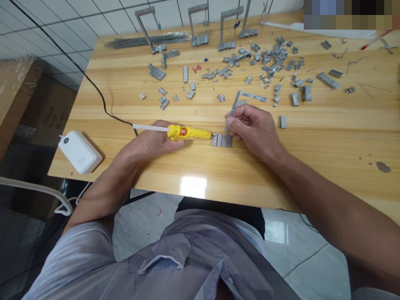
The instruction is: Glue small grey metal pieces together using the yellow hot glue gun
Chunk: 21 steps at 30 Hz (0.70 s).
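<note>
My left hand (164,139) is closed around a yellow hot glue gun (190,133), with a white glue stick (150,127) poking out of its back end. The gun's nozzle is at the left end of a small row of grey metal blocks (222,140) lying on the table. Between the thumb and fingers of my right hand (254,127) is an L-shaped strip of grey staples (246,96). Its lower end comes down close to the row of blocks; whether it touches them I cannot tell.
Loose grey staple pieces (275,54) lie scattered across the wooden table (187,166). Several small upright frames (198,25) stand along the back by the tiled wall. A white power bank (80,152) sits at the left, and a black cord (100,93) runs to the glue gun.
</note>
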Available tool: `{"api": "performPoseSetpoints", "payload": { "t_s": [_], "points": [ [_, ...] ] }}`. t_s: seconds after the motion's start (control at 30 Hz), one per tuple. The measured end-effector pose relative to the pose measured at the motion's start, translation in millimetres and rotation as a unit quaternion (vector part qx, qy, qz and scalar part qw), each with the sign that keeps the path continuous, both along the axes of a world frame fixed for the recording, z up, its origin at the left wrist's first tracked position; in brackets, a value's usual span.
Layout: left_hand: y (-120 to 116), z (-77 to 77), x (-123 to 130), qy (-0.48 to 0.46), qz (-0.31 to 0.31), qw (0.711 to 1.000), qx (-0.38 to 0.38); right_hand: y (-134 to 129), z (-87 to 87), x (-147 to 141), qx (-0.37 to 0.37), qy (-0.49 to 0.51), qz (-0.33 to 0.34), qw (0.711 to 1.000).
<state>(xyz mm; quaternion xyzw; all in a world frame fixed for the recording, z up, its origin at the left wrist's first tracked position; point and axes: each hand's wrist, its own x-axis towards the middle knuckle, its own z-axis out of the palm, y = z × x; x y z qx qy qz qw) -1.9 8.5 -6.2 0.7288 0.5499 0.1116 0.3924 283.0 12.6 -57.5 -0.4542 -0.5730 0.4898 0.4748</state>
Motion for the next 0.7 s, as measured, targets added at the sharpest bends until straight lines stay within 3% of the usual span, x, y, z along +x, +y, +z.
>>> {"api": "performPoseSetpoints", "payload": {
  "t_s": [0.7],
  "points": [
    [-0.1, 0.4, -1.4, 0.002, 0.003, 1.000, -0.025, 0.1, -0.7, 0.7, 0.008, -0.006, 0.000, 1.000]
  ]
}}
